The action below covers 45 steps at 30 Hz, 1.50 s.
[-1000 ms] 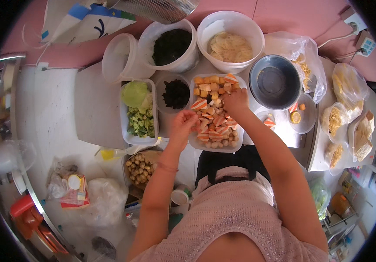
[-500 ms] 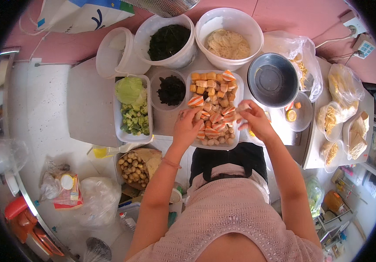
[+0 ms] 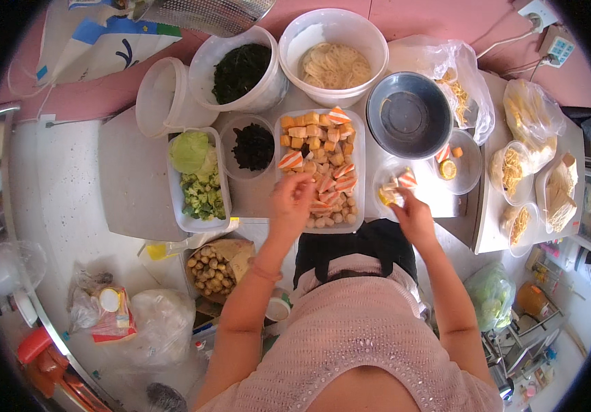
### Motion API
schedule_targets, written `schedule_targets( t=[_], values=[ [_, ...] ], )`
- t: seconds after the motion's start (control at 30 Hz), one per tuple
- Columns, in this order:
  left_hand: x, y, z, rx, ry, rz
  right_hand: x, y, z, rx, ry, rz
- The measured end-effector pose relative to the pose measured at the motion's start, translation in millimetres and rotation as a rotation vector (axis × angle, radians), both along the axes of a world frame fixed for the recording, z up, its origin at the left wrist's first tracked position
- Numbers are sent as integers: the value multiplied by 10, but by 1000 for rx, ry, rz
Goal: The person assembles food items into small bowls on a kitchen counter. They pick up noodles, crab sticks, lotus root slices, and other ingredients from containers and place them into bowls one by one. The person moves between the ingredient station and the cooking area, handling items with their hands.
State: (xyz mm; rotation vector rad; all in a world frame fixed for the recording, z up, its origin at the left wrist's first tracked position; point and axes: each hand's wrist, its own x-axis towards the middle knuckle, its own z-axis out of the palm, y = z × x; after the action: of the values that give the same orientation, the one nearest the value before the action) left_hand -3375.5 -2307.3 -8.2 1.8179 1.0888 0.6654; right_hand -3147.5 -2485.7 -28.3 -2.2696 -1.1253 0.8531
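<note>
A white tray [image 3: 359,137] holds orange cubes, orange-and-white striped pieces and pale round balls. Over its lower left part is my left hand [image 3: 292,200], fingers bent together; whatever they pinch is hidden. My right hand [image 3: 415,218] reaches over the right-hand side of a small clear bowl [image 3: 379,180], fingertips drawn together at its contents. Inside that bowl lie a striped piece [image 3: 407,179] and some yellow and pale bits. To its upper right, a clear round container [image 3: 470,172] holds another striped piece, a small orange cube and a yellow-rimmed round piece.
Left of the tray are a bowl of dark fungus [image 3: 252,147] and a container of lettuce and broccoli [image 3: 200,172]. Behind stand tubs of dark greens [image 3: 242,72] and pale noodles [image 3: 336,65], plus stacked grey bowls [image 3: 408,118]. Noodle containers [image 3: 512,172] sit right. Potatoes [image 3: 211,269] are below.
My right hand has moved from the tray's right edge to the small clear bowl, which is now uncovered to view. My left hand stays over the tray. The whole view has shifted slightly.
</note>
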Motion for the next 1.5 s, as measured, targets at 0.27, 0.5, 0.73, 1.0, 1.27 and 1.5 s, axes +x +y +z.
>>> schedule_targets(
  t=[0.27, 0.5, 0.73, 1.0, 1.27, 1.5],
  values=[
    [-603, -348, -15, -15, 306, -16, -732, 334, -173, 56, -353, 628],
    [-504, -699, -208, 235, 497, -253, -878, 391, -217, -7, -489, 636],
    [-368, -801, -272, 219, 618, -316, -920, 435, -295, -43, -466, 646],
    [-406, -751, -260, 271, 529, -339, -965, 437, -351, -89, -438, 595],
    [-537, -826, -360, -78, 278, -59, -911, 551, -270, -283, -344, 746],
    [-543, -727, -404, -684, -167, 166, -769, 438, -249, -149, -297, 647]
  ],
)
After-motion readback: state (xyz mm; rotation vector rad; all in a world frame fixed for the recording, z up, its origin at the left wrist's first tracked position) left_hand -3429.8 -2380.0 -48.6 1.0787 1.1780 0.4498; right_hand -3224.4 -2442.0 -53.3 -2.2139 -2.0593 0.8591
